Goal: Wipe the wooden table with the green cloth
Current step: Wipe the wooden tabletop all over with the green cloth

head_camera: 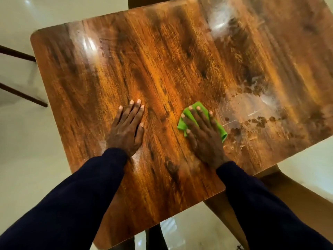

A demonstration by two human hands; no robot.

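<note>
We press our right hand (pixel 203 136) flat on the green cloth (pixel 182 123), fingers straight and spread, pinning it to the wooden table (pixel 162 60) rather than gripping it. The cloth lies bunched under palm and fingers, its edges showing at the hand's 10 and 4 o'clock, about 5 o'clock from the tabletop's centre. Our left hand (pixel 127 127) rests open and flat on bare wood at about 7 o'clock from centre, fingers together, holding nothing, well apart from the cloth. At 3 o'clock of the cloth the surface carries pale hazy smears (pixel 252 105) and dark blotches. Dark sleeves (pixel 86 192) cover both forearms. Pale floor (pixel 27 159) surrounds the table, with two dark bars (pixel 19 94) at 9 o'clock.
</note>
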